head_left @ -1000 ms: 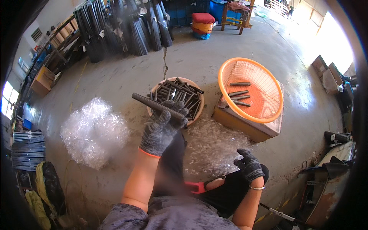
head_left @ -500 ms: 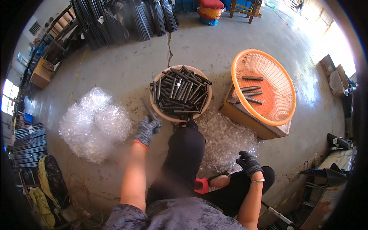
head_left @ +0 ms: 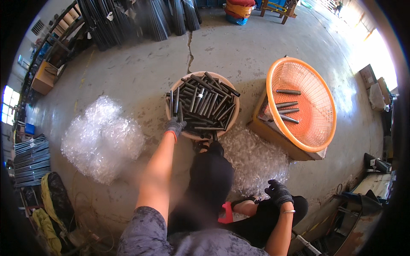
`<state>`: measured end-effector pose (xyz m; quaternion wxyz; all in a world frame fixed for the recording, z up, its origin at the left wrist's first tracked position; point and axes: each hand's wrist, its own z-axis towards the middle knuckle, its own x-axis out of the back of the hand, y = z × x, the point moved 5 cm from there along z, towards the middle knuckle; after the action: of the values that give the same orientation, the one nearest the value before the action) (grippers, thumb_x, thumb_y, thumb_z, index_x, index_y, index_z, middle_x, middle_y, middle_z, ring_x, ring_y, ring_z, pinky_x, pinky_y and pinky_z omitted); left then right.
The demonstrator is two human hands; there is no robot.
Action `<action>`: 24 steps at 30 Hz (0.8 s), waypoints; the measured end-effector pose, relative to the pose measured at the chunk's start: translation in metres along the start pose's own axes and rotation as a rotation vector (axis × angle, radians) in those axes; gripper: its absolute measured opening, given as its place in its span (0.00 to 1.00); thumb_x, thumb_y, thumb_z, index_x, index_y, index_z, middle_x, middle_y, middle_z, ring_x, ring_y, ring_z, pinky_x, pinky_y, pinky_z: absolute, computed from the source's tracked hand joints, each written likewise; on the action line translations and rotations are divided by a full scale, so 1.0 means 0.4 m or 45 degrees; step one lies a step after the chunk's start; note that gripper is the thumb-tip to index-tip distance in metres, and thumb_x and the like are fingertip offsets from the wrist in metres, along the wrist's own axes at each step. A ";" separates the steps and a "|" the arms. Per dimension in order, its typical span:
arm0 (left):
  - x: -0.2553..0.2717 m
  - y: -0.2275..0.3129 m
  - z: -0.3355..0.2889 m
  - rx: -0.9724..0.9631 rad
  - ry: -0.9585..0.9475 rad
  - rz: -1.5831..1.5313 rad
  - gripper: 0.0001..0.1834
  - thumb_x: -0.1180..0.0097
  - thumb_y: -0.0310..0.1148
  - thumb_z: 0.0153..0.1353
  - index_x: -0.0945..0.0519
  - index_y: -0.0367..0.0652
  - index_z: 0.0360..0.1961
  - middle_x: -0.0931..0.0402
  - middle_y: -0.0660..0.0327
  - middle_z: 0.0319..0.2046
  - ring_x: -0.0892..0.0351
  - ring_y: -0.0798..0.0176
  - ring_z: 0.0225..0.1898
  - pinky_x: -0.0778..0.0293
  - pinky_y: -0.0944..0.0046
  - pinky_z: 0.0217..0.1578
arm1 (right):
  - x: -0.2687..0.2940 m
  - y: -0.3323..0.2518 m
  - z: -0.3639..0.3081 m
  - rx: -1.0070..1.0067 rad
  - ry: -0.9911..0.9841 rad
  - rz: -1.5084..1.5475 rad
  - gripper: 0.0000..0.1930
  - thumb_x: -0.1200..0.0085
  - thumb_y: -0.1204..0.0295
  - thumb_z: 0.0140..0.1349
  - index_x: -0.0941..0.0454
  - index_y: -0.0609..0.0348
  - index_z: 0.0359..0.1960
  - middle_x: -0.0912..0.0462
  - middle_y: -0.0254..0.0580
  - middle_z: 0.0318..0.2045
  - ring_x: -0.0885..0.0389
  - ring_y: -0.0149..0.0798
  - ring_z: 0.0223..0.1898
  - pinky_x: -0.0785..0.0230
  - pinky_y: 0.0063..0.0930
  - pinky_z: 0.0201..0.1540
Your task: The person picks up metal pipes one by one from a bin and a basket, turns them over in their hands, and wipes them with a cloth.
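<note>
My left hand (head_left: 175,126), in a grey knit glove with an orange cuff, is at the near left rim of a pale round basin (head_left: 235,114). Its fingers are closed on a short black tube (head_left: 180,112) that points away from me over the pile. Several similar black tubes (head_left: 207,102) heap up in the basin, one with a white tag. Above my bent right knee, my gloved right hand (head_left: 279,193) hovers with loosely curled, parted fingers and nothing visible in it.
An orange mesh basket (head_left: 273,123) with several black tubes leans tilted on a cardboard box (head_left: 294,149). Clear plastic scraps (head_left: 256,162) lie beside my leg, with a larger heap (head_left: 102,141) at left. Bundled dark rods (head_left: 162,21) stand at the back.
My left hand has moved right and away from me, bringing the black tube from beside the basin to over its rim. The right hand has barely moved. The view has shifted slightly.
</note>
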<state>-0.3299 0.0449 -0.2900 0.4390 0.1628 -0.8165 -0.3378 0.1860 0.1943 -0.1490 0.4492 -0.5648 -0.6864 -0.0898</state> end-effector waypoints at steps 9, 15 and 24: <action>-0.001 0.093 0.124 -0.031 -0.115 0.405 0.41 0.33 0.35 0.42 0.38 0.49 0.60 0.46 0.46 0.61 0.45 0.49 0.62 0.46 0.63 0.61 | -0.009 0.001 0.027 -0.075 -0.080 0.042 0.22 0.41 0.65 0.50 0.28 0.57 0.47 0.20 0.48 0.35 0.20 0.45 0.35 0.29 0.35 0.39; 0.009 0.132 0.096 -0.408 -0.010 0.659 0.42 0.34 0.34 0.41 0.38 0.50 0.60 0.56 0.46 0.64 0.55 0.52 0.65 0.50 0.63 0.62 | 0.001 -0.023 0.023 -0.113 -0.102 0.110 0.21 0.41 0.65 0.50 0.28 0.56 0.47 0.20 0.48 0.35 0.21 0.45 0.35 0.29 0.35 0.38; 0.025 0.059 0.068 -0.222 0.059 0.399 0.28 0.37 0.30 0.46 0.29 0.38 0.50 0.25 0.48 0.43 0.26 0.50 0.45 0.31 0.59 0.48 | -0.001 -0.012 0.013 -0.087 -0.076 0.121 0.20 0.42 0.65 0.52 0.28 0.56 0.47 0.21 0.51 0.39 0.23 0.50 0.42 0.31 0.38 0.44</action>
<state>-0.3573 0.0673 -0.2783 0.5174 0.0025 -0.7892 -0.3307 0.1792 0.1956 -0.1502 0.4127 -0.6141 -0.6685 -0.0749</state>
